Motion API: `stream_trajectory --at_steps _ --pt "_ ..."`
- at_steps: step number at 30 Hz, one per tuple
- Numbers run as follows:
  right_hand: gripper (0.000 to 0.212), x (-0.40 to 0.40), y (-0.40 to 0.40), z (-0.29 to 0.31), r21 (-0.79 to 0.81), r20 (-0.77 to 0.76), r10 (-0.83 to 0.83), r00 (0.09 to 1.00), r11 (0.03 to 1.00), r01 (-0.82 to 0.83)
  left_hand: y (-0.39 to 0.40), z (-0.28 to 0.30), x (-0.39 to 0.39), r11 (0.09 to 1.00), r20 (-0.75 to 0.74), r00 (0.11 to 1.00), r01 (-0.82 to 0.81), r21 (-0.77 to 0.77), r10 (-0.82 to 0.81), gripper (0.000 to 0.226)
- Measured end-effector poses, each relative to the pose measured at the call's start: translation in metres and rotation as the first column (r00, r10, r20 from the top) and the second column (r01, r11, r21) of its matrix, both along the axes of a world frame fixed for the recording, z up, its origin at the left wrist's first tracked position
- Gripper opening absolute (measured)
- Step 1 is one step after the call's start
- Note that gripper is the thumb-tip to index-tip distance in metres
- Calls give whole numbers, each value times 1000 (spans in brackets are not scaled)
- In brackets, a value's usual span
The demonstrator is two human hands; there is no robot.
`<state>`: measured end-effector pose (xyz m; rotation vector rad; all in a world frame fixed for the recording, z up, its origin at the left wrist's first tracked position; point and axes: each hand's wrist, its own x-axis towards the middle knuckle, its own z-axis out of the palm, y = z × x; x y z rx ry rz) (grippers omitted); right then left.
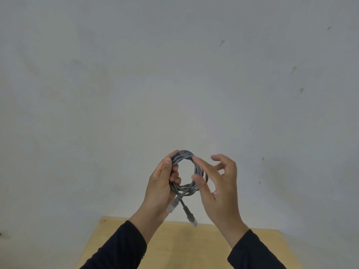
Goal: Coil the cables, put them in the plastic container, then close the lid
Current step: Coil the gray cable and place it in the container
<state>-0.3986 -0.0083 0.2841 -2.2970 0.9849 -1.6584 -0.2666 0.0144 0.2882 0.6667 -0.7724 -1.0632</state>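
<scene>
A grey network cable (185, 155) is wound into a small round coil, held up in front of the wall. My left hand (161, 187) grips the coil's left side, thumb on top. My right hand (217, 183) pinches the coil's right side between thumb and forefinger, the other fingers spread. Two clear-tipped plugs hang below the coil, one against my left palm (172, 204) and one lower down (191, 216). No plastic container or lid is in view.
A light wooden table (194, 249) lies below my hands at the bottom of the view. Behind everything is a pale grey wall (174, 74) with a few small brownish marks.
</scene>
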Motion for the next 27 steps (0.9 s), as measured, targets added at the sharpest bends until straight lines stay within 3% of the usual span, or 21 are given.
stream_trajectory --at_steps 4,8,15,21,27 --pt "40 8 10 -17 193 45 184 982 963 -189 8 -16 -5 997 -47 997 63 45 -61 32" --pt "39 5 28 -46 384 140 62 988 917 -112 21 -48 -11 983 -28 994 110 145 -107 32" --pt "37 -23 88 -133 621 54 -89 995 783 37 65 -143 -23 878 -1 966 237 416 -260 25" --pt "35 -49 149 -197 811 -27 -183 983 570 128 107 -209 -44 771 218 903 168 614 -370 24" --pt "35 -59 168 -228 864 -80 -267 960 462 200 111 -235 -55 779 392 842 53 624 -370 20"
